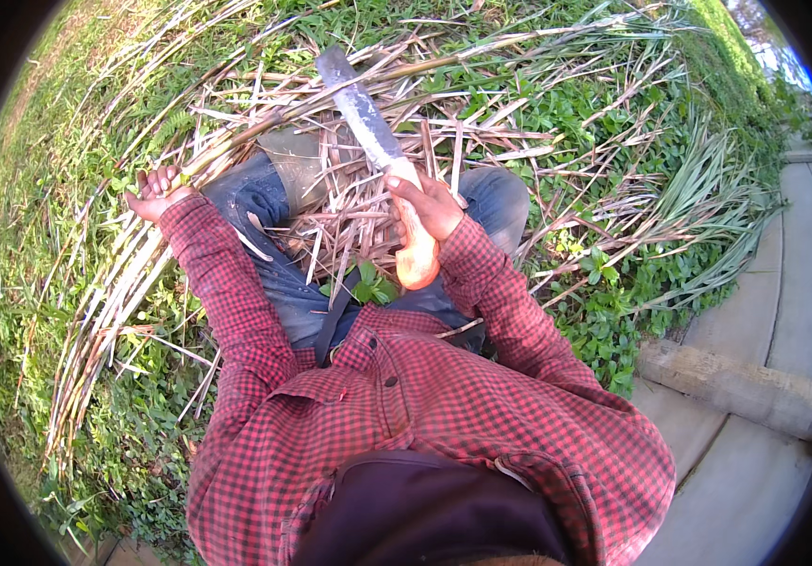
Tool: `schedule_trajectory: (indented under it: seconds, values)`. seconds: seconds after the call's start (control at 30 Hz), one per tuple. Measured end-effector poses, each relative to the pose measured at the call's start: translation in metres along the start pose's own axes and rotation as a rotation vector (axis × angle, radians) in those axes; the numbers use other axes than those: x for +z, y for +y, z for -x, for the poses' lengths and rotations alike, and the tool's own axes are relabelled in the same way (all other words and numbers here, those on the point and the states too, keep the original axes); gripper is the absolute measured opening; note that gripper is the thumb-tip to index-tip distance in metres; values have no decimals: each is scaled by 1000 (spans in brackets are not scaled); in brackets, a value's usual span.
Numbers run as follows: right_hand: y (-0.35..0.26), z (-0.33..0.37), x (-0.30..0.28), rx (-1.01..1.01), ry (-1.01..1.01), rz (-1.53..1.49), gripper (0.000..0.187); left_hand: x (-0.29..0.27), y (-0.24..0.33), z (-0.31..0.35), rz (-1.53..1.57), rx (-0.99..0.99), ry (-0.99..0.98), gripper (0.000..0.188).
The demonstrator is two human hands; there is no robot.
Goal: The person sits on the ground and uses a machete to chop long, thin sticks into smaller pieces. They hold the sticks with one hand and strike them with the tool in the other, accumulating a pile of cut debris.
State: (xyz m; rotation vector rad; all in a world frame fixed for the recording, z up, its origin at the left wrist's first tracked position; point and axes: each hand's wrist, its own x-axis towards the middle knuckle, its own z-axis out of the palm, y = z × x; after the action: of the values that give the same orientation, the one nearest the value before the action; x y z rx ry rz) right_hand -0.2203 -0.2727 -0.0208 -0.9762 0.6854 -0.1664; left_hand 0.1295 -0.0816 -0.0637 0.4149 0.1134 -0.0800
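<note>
My right hand (430, 206) is wrapped round the pale wooden handle of a machete (368, 123), with the handle's rounded orange-lit butt toward my lap. Its long blade, dark with worn whitish patches, points up and left over a heap of split stalk pieces. My left hand (156, 191) is palm up with curled fingers, out to the left beside my knee. A long cane-like stalk (331, 97) meets this hand at the fingers and slants away to the far right, passing beneath the blade's far part. The grip around the stalk is partly hidden.
Dry strips (359, 231) lie between my bent legs. Thin stalks (114, 330) lie in a bundle at the left. Cut leafy tops (698, 203) spread on the grass at right, near concrete slabs (755, 472) with a round log-like post (741, 387) across them.
</note>
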Motion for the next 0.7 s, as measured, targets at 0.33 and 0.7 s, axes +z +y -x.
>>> schedule_trajectory:
  seconds: [0.33,0.7]
  values:
    - [40,-3,43,65,-115,81,30,-9,-5,9,53,24,58,50]
    - [4,-18,-18,-61,300,-111,29,-9,-1,15,-38,68,-156,39]
